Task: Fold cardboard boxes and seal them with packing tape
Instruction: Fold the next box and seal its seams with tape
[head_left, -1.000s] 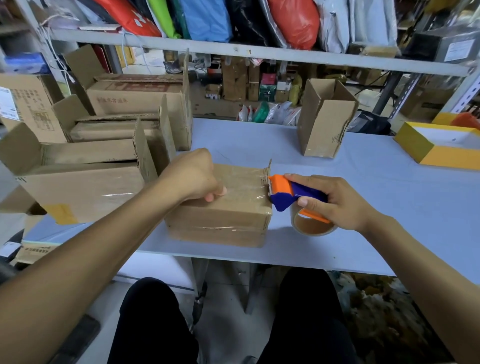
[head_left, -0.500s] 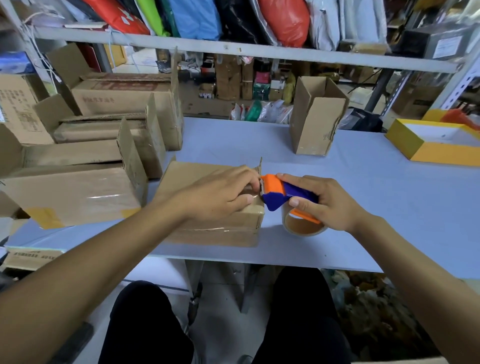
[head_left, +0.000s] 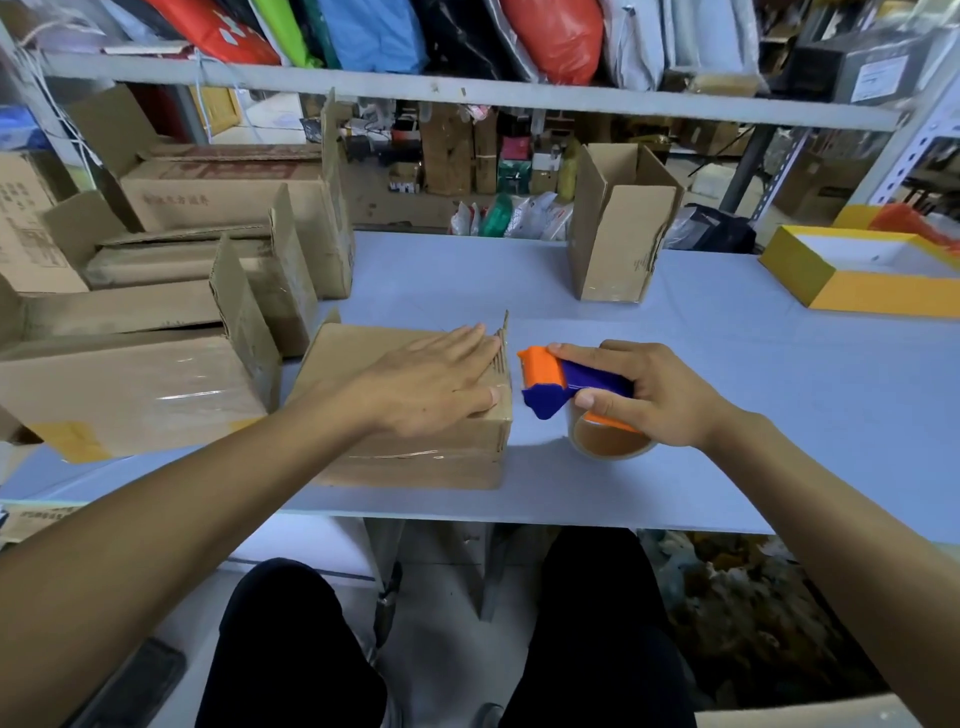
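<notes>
A closed cardboard box (head_left: 363, 457) lies at the front edge of the pale blue table (head_left: 727, 364), with clear tape across its top. My left hand (head_left: 431, 384) lies flat on the box top, fingers straight and pressing near its right edge. Just right of the box, my right hand (head_left: 654, 395) grips an orange and blue tape dispenser (head_left: 561, 384) with a roll of brown packing tape (head_left: 608, 441) resting on the table. A small gap separates the dispenser's orange head from the box.
Several taped boxes (head_left: 130, 395) with raised flaps are stacked on the left. An open cardboard box (head_left: 618, 234) stands upright at the back. A yellow tray-like box (head_left: 810, 275) sits at the far right. Metal shelving (head_left: 467, 98) with bags runs behind.
My left hand went from curled on the box top to flat with straight fingers near the right edge. The dispenser has come away from the box by a small gap.
</notes>
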